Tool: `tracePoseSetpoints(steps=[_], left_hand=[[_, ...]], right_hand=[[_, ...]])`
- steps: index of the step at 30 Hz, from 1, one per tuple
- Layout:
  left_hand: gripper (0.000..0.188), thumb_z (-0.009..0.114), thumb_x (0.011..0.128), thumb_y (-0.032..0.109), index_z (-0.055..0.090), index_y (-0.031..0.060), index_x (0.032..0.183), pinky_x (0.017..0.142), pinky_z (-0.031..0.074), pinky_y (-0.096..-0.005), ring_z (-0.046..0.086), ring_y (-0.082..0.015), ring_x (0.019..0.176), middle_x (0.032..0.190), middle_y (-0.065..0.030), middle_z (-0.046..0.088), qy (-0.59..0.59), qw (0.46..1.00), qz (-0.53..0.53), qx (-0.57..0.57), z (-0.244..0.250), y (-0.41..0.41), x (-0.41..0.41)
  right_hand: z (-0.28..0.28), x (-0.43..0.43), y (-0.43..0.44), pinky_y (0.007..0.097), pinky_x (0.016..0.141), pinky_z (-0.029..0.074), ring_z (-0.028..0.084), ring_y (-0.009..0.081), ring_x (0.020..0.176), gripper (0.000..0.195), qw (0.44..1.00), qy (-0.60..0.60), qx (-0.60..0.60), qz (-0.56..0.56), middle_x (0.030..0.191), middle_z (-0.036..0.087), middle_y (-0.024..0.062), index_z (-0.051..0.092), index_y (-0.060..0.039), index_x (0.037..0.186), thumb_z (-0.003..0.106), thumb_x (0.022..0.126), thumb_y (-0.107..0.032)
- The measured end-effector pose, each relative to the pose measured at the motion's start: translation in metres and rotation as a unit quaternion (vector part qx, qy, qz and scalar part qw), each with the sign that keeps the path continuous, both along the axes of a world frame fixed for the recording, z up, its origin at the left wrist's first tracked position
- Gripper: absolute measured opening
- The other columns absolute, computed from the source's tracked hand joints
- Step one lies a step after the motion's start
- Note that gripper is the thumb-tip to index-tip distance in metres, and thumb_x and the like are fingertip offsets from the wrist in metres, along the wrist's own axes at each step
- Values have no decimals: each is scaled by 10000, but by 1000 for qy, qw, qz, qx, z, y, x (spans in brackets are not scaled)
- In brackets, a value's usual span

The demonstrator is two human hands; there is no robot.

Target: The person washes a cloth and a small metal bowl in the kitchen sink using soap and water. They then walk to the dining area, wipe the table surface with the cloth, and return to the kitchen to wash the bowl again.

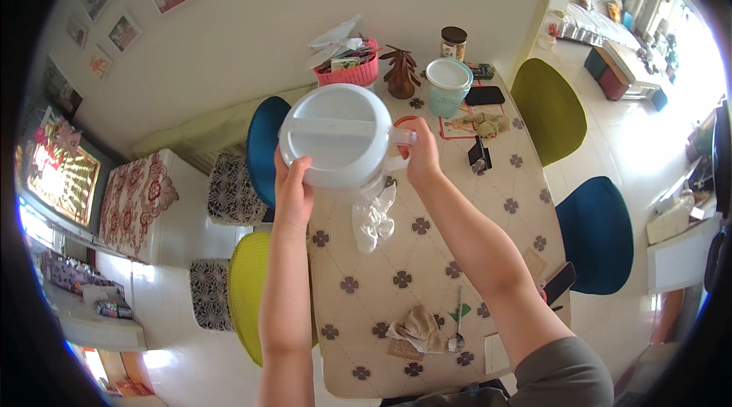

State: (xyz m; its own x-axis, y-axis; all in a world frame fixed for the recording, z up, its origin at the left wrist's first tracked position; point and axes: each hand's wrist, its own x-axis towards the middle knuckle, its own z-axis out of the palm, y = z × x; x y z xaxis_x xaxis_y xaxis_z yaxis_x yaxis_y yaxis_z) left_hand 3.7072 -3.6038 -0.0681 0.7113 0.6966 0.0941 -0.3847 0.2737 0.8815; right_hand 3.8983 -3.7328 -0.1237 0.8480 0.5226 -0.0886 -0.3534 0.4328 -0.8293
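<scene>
A translucent plastic pitcher with a pale lid (334, 147) is held up over the far half of the dining table (423, 255). My right hand (423, 158) is wrapped around its handle (401, 137). Against the left side of the pitcher rests my left hand (294, 190), its thumb on the lid's rim. A crumpled white cloth or glove (374, 224) lies on the table just below the pitcher. Part of the pitcher's body and whatever stands behind it are hidden by the lid.
Farther back are a pink basket (350, 72), a brown figurine (402, 78), a mint canister (448, 92), a jar (453, 44) and a black phone (485, 95). A small black stand (479, 154), spoon (457, 341) and beige cloth (420, 327) lie nearer. Chairs flank both sides.
</scene>
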Motion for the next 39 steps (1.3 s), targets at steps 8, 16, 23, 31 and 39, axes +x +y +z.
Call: tracePoseSetpoints(steps=[8, 16, 23, 31, 39], left_hand=[[696, 578, 842, 124, 238, 70, 1447, 1064, 344, -383, 394, -225, 1270, 1385, -106, 376, -3, 1000, 9, 16, -51, 51, 9], [527, 603, 833, 165, 430, 62, 1320, 992, 396, -349, 483, -190, 1149, 1252, -74, 502, 32, 997, 63, -21, -59, 65, 37], [634, 624, 844, 234, 365, 28, 1384, 1017, 380, -361, 449, -212, 1209, 1309, -114, 464, 23, 994, 107, 7, -71, 67, 32], [653, 637, 879, 312, 362, -28, 1364, 1064, 285, -420, 307, -314, 1297, 1383, -215, 324, 284, 736, 494, 365, -65, 1, 48], [563, 608, 842, 173, 391, 29, 1342, 1070, 234, -497, 291, -367, 1308, 1382, -215, 330, 171, 733, 222, 620, -131, -183, 151]], right_hand=[[-32, 11, 58, 299, 498, 283, 391, 141, 511, 286, 999, 48, -13, -7, 587, 443, 35, 540, -44, 678, 495, 811, -293], [-63, 12, 39, 329, 901, 368, 462, 206, 971, 347, 986, -93, -73, -121, 1054, 496, 83, 537, -30, 1043, 543, 875, -334], [-173, -124, -18, 440, 1119, 234, 279, 363, 1362, 491, 747, -459, -480, 38, 1421, 338, 211, 453, -6, 1218, 632, 853, -282], [-197, -69, -88, 395, 1140, 276, 384, 296, 1328, 391, 656, -617, -415, 128, 1332, 469, 195, 490, 36, 1191, 537, 809, -33], [-172, 61, -345, 471, 1099, 288, 323, 395, 1339, 486, 676, -489, -549, -54, 1350, 432, 244, 457, 76, 1265, 524, 798, -40]])
